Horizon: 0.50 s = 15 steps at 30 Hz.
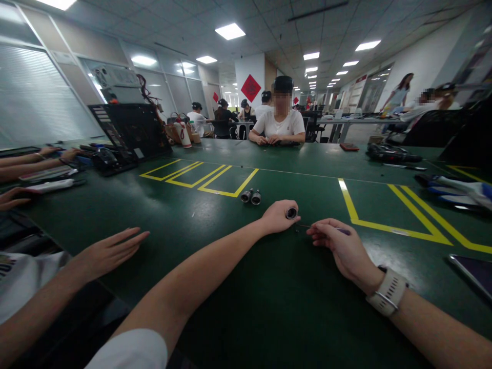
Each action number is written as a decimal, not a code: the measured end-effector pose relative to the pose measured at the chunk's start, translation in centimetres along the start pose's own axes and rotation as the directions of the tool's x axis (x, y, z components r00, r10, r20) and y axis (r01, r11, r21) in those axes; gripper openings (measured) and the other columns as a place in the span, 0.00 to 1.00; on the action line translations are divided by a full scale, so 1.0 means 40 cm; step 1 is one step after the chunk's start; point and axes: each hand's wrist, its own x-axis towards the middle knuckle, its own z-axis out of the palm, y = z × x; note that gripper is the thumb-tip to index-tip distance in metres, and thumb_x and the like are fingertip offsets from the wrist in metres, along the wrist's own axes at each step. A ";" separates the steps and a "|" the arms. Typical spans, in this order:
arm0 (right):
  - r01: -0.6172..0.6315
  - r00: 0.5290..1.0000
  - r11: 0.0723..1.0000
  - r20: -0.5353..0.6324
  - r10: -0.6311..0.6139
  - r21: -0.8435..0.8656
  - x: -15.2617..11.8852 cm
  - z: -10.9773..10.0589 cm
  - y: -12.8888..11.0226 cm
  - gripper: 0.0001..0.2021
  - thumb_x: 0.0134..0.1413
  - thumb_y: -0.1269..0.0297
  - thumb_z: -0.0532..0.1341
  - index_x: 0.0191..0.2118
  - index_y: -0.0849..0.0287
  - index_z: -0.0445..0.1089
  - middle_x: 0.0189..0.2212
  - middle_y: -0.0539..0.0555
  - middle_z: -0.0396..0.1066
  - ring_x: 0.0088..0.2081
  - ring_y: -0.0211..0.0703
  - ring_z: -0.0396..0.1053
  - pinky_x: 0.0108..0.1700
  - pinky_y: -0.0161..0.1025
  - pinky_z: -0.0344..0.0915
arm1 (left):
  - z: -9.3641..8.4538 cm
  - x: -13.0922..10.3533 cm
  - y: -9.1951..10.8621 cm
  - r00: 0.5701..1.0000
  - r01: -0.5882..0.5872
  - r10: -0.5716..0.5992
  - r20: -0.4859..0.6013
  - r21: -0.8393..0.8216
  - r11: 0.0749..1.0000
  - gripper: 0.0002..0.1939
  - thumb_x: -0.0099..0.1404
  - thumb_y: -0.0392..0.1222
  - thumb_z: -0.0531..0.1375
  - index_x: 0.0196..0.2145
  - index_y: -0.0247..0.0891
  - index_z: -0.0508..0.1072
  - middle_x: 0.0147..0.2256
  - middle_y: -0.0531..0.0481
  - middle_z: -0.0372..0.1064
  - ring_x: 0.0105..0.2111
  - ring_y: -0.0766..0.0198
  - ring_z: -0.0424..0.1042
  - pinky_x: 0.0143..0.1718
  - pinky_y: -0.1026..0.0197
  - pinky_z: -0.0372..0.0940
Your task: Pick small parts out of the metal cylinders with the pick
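My left hand (277, 217) is closed round a round metal cylinder-shaped part (291, 213), its open dark end facing me. In my right hand (338, 246) is a slim screwdriver with a purple handle (343, 231); its thin shaft points left at the part, and I cannot tell whether the tip touches it. A tiny dark piece (297, 231), perhaps a screw, lies on the green table (246, 271) just below my left hand. Beyond that hand, two similar metal parts (251, 197) rest side by side.
A co-worker's hand (111, 252) reaches over the table on my left. Yellow tape outlines (400, 232) mark the surface. A black computer case (130, 128) stands back left; a phone-like device (472, 274) lies right. Someone in white (280, 123) sits opposite.
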 end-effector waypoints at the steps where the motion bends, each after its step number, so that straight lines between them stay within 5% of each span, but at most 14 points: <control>1: 0.000 1.000 1.000 0.000 0.000 -0.007 -0.001 0.002 -0.001 0.07 0.38 0.62 0.67 0.23 0.60 0.73 0.23 0.54 0.73 0.27 0.41 0.68 0.28 0.37 0.64 | 0.000 -0.001 0.002 1.000 -0.009 0.009 0.011 0.000 1.000 0.07 0.56 0.41 0.61 0.27 0.36 0.66 0.26 0.55 0.63 0.28 0.67 0.62 0.28 0.65 0.56; 15: 0.066 0.993 0.996 -0.101 -0.060 0.064 0.004 -0.013 0.001 0.05 0.40 0.64 0.64 0.22 0.59 0.71 0.20 0.52 0.71 0.23 0.39 0.66 0.22 0.35 0.60 | -0.006 -0.005 0.011 0.998 -0.004 0.002 0.062 0.030 1.000 0.06 0.57 0.41 0.60 0.29 0.37 0.67 0.29 0.54 0.65 0.29 0.66 0.64 0.28 0.65 0.56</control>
